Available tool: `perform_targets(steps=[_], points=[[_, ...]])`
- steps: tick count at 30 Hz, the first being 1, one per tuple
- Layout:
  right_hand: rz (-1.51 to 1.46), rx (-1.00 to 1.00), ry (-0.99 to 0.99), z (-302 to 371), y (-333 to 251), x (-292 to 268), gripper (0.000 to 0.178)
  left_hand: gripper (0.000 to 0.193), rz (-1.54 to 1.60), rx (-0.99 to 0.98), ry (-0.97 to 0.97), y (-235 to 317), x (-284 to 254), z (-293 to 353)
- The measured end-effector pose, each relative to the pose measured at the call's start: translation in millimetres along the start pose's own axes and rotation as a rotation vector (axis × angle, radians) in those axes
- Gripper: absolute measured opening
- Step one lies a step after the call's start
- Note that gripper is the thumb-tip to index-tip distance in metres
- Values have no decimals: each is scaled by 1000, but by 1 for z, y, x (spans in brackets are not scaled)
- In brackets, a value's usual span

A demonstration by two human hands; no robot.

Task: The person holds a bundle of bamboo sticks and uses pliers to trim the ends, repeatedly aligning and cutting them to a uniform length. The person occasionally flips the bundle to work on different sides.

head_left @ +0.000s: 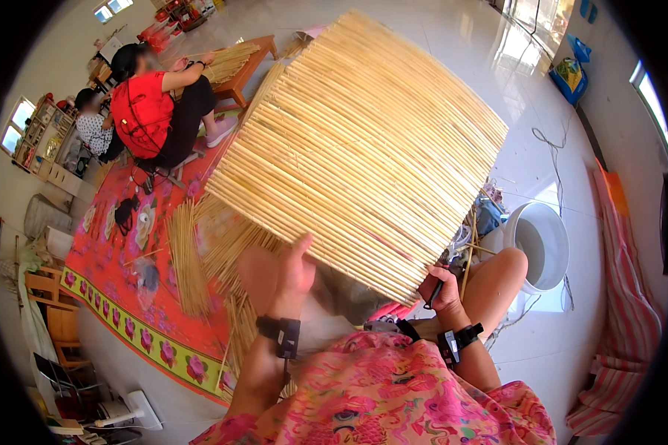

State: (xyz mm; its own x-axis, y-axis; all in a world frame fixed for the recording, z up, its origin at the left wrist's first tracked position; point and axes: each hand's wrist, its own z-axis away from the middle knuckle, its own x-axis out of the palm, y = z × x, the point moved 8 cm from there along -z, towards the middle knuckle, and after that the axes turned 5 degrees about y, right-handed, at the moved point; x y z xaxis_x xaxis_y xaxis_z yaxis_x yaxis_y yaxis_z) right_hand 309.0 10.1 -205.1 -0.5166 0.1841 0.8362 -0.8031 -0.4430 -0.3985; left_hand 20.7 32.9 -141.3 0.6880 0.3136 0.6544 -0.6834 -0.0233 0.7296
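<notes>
A large mat of straw-coloured stalks point(364, 141), laid side by side in close rows, is held up tilted before me. My left hand point(295, 268) grips its near edge, thumb on top and the fingers hidden beneath. At the mat's near right corner my right hand point(447, 288) is closed round a small black-handled tool point(432, 297); its working end is hard to make out. That hand is close against the corner, but whether it also pinches the mat I cannot tell. Loose stalks point(188, 259) lie in bundles left of my knees.
A white bucket point(542, 245) stands right of my knee, with tangled cords nearby. A red floral floor cloth point(156, 297) spreads to the left. Beyond it a person in red point(145, 111) sits at a low wooden bench point(252, 70) bearing stalks; another person point(93, 130) sits farther left.
</notes>
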Motion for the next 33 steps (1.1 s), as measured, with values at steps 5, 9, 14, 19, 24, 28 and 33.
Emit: perform_targets(steps=[5, 9, 14, 19, 24, 28, 33], points=[[40, -1, -33, -1, 0, 17, 67, 50, -5, 50, -5, 22, 5, 8], [52, -28, -68, 2, -4, 21, 68, 50, 0, 69, -32, 30, 11, 15], [24, -26, -139, 7, -9, 27, 65, 49, -19, 124, -54, 52, 37, 31], [94, -58, -93, 11, -9, 25, 65, 53, -73, 183, -40, 51, 27, 26], [51, 16, -127, 6, 4, 12, 63, 40, -18, 186, 119, 36, -29, -2], [-25, 45, -100, 1, 2, -5, 45, 41, 7, 236, 100, 45, -6, 2], [-67, -21, -41, 2, -8, -18, 26, 56, -4, 195, 53, 51, -18, -6]])
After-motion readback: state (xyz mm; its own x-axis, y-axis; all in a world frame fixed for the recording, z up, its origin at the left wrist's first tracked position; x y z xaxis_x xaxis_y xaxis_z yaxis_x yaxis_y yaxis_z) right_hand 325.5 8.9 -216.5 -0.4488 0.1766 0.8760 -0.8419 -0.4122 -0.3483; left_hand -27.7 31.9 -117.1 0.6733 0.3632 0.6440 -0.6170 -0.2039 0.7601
